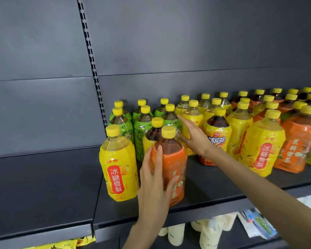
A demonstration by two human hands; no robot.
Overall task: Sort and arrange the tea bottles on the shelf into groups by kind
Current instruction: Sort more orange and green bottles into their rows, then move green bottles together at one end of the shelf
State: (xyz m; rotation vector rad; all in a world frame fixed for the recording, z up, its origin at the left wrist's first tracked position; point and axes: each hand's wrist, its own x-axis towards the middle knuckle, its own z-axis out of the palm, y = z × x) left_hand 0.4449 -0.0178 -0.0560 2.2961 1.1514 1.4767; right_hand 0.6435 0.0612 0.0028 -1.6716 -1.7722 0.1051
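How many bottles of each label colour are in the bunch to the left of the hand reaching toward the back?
Green-label bottles: 6
Yellow-label bottles: 2
Orange-label bottle: 1
Total: 9

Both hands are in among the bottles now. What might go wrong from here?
1. The right hand reaches open-fingered between tightly packed bottles. Its forearm passes close by the iced black tea bottle and might knock it over.
2. The left hand grips the orange bottle, which stands near the front edge of the shelf. A slip there may send it off the shelf.
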